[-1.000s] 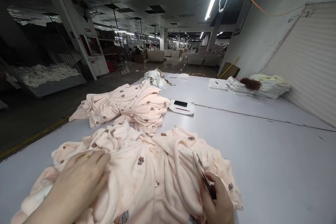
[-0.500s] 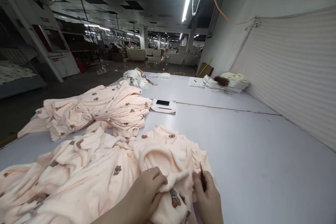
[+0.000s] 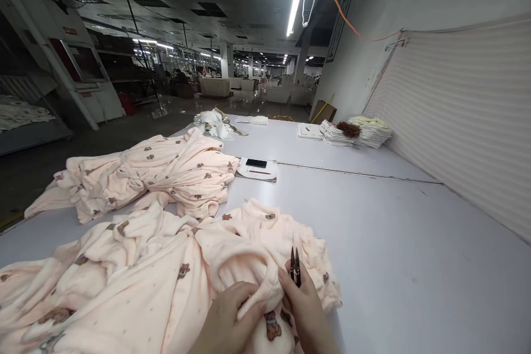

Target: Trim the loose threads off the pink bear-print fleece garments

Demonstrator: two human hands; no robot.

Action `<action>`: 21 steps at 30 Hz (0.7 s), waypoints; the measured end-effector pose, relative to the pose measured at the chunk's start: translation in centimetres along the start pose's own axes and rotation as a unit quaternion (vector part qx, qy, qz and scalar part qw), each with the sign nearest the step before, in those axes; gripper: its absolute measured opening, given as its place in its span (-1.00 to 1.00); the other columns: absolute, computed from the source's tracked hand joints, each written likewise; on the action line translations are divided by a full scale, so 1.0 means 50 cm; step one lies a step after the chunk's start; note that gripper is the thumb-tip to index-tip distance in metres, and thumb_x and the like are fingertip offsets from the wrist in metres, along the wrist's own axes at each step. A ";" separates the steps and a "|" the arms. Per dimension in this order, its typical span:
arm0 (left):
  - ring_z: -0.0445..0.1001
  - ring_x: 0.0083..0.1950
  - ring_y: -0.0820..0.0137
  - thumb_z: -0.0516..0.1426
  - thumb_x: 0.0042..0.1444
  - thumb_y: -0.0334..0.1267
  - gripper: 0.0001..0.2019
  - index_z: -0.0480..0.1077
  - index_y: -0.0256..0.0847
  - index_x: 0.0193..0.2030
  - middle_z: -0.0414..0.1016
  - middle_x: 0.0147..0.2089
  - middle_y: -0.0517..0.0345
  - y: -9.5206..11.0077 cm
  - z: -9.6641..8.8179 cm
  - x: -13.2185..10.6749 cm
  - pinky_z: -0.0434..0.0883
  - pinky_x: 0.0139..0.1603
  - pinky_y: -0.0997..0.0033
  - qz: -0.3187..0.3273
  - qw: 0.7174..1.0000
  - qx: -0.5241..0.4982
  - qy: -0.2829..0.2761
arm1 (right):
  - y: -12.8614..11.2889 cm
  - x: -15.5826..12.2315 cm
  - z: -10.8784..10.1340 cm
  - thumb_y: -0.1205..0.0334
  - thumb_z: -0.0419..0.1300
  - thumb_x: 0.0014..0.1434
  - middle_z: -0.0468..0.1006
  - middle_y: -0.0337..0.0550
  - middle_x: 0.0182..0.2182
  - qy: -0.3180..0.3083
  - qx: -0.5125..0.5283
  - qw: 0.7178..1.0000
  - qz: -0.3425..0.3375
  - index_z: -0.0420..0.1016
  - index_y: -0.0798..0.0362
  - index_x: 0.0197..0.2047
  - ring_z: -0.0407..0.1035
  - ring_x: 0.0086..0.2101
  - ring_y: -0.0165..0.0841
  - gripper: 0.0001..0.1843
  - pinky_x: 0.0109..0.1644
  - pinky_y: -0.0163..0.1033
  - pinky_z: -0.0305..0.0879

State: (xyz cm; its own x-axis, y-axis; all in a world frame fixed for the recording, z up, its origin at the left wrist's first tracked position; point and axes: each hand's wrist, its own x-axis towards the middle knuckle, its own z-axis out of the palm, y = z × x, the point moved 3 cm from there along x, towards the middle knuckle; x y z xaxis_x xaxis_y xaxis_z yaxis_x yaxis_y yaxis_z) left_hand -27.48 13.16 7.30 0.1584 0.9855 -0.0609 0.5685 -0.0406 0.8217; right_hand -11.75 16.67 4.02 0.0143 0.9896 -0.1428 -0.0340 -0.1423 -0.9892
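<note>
A pale pink fleece garment [image 3: 145, 282] with a brown bear print lies bunched across the near side of the table. My left hand [image 3: 232, 312] is closed on the edge of its round opening, thumb and fingers pinching the folded cloth. Close beside it, my right hand [image 3: 302, 298] holds small black thread snips [image 3: 295, 266], blades pointing up and slightly apart. The right thumb and fingertips also touch the rim of the same opening. Part of the snips' handle is hidden in the palm.
Another heap of the same pink fleece [image 3: 153, 174] lies behind on the left. Beyond it are a phone [image 3: 256, 164] and a red pen on a paper pad [image 3: 269, 168], white scraps [image 3: 213, 123] and stacked white cloth [image 3: 367, 133]. A white striped sheet [image 3: 460, 116] hangs on the right.
My right hand has moved left and up to the garment's opening, and the snips now show more plainly, pointing up. My left hand has shifted slightly left and down, still gripping the cloth.
</note>
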 end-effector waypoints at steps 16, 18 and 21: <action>0.49 -0.07 0.32 0.02 0.18 -0.26 -0.76 0.49 -0.12 -0.15 0.56 -0.18 0.14 -0.004 -0.004 0.001 0.38 -0.01 0.42 0.045 0.996 -0.077 0.008 | -0.045 -0.050 -0.010 0.06 0.01 0.26 0.48 -0.16 -0.34 -0.029 -0.368 0.885 -0.284 0.55 -0.13 -0.11 0.44 -0.40 -0.34 -0.69 -0.38 -0.33 0.33; 0.50 -0.11 0.33 0.01 0.19 -0.26 -0.76 0.49 -0.12 -0.14 0.56 -0.19 0.14 0.001 -0.006 0.002 0.39 -0.04 0.43 0.048 0.995 -0.088 0.000 | -0.049 -0.046 -0.011 0.07 0.01 0.27 0.49 -0.17 -0.36 -0.024 -0.347 0.898 -0.268 0.57 -0.11 -0.15 0.44 -0.39 -0.34 -0.70 -0.38 -0.34 0.31; 0.50 -0.14 0.33 0.00 0.20 -0.28 -0.75 0.49 -0.09 -0.11 0.56 -0.21 0.16 -0.001 -0.008 0.003 0.39 -0.07 0.42 0.066 0.996 -0.064 0.006 | -0.052 -0.048 -0.020 0.04 0.02 0.27 0.50 -0.16 -0.37 0.001 -0.306 0.922 -0.239 0.58 -0.08 -0.18 0.44 -0.38 -0.34 -0.68 -0.36 -0.35 0.30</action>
State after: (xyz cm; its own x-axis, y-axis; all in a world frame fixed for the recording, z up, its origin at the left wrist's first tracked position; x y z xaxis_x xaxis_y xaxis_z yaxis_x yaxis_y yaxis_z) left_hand -27.80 13.35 7.48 0.2150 0.9749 0.0580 0.4365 -0.1491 0.8873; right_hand -10.72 14.64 6.93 -0.1159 0.9421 0.3147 0.5464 0.3251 -0.7719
